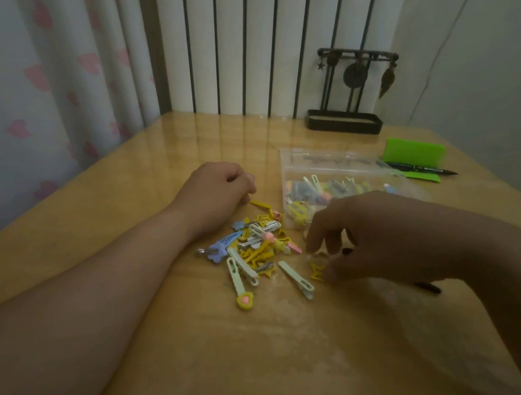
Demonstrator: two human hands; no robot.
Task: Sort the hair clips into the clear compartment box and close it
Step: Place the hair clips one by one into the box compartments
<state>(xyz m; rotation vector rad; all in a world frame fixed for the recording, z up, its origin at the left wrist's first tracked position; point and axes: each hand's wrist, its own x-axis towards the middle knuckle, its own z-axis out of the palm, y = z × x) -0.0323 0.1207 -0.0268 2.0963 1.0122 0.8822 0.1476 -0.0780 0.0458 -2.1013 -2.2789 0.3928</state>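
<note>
Table point(178, 368): a glossy wooden top is filling most of the view, carrying everything below.
Curtain point(9, 102): pale cloth with pink hearts is hanging behind the table's far left edge.
Left hand point(216, 193): it is resting on the table just beyond the pile, fingers curled loosely into the palm; whether it is pinching the yellow clip lying at its fingertips, I cannot tell.
Right hand point(374, 240): it is hovering low to the right of the pile, fingers spread downward, thumb and fingertips closing on a yellow star clip point(317, 271) against the table.
Zip bag point(326, 182): a clear plastic bag is lying flat beyond the right hand, holding more mixed clips.
Ornament stand point(349, 94): a dark metal stand with hanging charms is sitting at the far edge.
Green card point(415, 152): it is lying right of the bag, with a black pen point(421, 169) across it.
Hair clips point(254, 247): a loose pile of yellow, blue, white and pink ones is lying between the two hands.
Heart clip point(241, 287): a white one with a yellow-and-pink heart end is lying at the pile's near edge.
</note>
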